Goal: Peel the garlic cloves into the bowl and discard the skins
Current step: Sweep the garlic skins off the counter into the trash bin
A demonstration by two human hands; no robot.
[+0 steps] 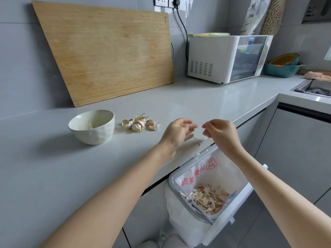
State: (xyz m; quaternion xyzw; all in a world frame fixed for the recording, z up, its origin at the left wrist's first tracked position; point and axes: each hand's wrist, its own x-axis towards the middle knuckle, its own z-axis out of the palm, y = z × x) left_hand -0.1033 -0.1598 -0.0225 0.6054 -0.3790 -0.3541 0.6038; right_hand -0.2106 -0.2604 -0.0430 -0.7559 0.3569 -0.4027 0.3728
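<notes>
View from the head camera, mid-task. Both hands are raised over the table's [53,167] front edge, directly above the bin [171,179] hung on the cabinet front below. The left hand [177,133] has its fingers loosely spread and holds nothing that can be made out. The right hand [221,134], fingers curled, appears to pinch a thin skin strip [198,140], which is blurred.

Progress, as judged: the heap of discarded skins [210,198] in the bin suggests many cloves are already peeled. A small cluster of unpeeled garlic cloves [138,123] lies just right of the bowl [91,127], so several peelings are left. The near rim hides most of the bowl's contents; only a pale sprout-like piece shows.

Room: the table between hands, cloves and bowl is bare, giving a free path leftward. The cutting board [105,54] leans on the wall and the white appliance [227,58] stands at the back, both well apart from the hands. Skin released too far inward would land on the table, not in the bin.
</notes>
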